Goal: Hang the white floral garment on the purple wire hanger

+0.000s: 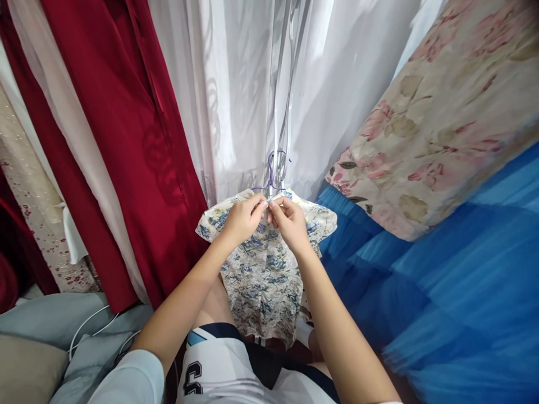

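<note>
A short-sleeved floral blouse (265, 269), cream with blue and yellow flowers, hangs upright in front of me on a purple hanger (270, 180). My left hand (245, 217) is closed in a pinch at the neckline. Close beside it, my right hand (289, 221) pinches the other side of the neck opening, thumb and forefinger together. The fingertips of both hands almost meet at the collar. Whether a button or another fastening lies between them is too small to tell. The hands cover part of the blouse's upper front.
White straps (277, 101) hang down to the hanger before a white curtain (236, 84). A red dress (122, 140) hangs at left, a pink-flowered garment (438, 129) and blue tulle (455, 292) at right. Grey cushions (46, 320) and a white cable (84, 325) lie at lower left.
</note>
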Available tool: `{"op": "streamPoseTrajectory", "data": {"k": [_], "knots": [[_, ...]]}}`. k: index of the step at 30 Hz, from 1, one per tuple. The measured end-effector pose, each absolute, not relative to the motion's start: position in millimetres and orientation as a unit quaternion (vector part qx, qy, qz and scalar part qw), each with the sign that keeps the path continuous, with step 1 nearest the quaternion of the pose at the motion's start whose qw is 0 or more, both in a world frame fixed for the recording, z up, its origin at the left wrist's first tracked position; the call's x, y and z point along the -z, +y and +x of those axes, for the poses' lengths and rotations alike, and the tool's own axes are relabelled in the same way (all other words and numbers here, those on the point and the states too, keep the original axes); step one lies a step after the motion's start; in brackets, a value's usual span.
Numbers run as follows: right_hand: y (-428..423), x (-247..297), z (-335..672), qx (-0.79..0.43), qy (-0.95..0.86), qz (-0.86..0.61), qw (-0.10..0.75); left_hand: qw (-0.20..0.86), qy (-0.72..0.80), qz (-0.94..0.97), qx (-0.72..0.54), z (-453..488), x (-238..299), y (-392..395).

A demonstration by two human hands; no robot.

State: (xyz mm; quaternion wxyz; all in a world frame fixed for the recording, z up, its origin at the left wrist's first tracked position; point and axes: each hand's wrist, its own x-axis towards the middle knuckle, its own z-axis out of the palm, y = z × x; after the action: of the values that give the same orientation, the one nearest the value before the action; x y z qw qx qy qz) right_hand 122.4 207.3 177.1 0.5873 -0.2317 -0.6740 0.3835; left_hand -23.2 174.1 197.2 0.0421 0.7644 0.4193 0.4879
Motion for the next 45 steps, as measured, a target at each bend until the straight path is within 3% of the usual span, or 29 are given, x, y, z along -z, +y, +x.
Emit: {"op": "streamPoseTrajectory", "data": {"k": [5, 12, 20, 31, 38, 42, 45], "knots": [[208, -179, 121, -0.369, -0.652, -0.25, 0.613, 0.07, 0.406, 0.761, -0.502, -23, -204, 175], [199, -172, 118, -0.445, -0.654, -0.238, 0.563, 0.082, 0.4, 0.736, -0.54, -21, -183, 170], [215, -160, 110, -0.102, -0.667, -0.338, 0.656, -0.003, 0.426, 0.69, -0.586, 0, -190, 179], [243, -156, 151, 0.216, -0.78, -0.261, 0.527, -0.015, 0.479, 0.673, -0.563, 10, -192, 185], [236, -150, 145, 0.151, -0.774, -0.29, 0.542, 0.043, 0.461, 0.67, -0.58, 13, -191, 188], [224, -153, 140, 0.025, -0.755, -0.353, 0.552, 0.072, 0.426, 0.683, -0.589, 11, -188, 185], [217, -161, 136, -0.141, -0.741, -0.354, 0.552, 0.082, 0.409, 0.686, -0.595, 9, -185, 183]]}}
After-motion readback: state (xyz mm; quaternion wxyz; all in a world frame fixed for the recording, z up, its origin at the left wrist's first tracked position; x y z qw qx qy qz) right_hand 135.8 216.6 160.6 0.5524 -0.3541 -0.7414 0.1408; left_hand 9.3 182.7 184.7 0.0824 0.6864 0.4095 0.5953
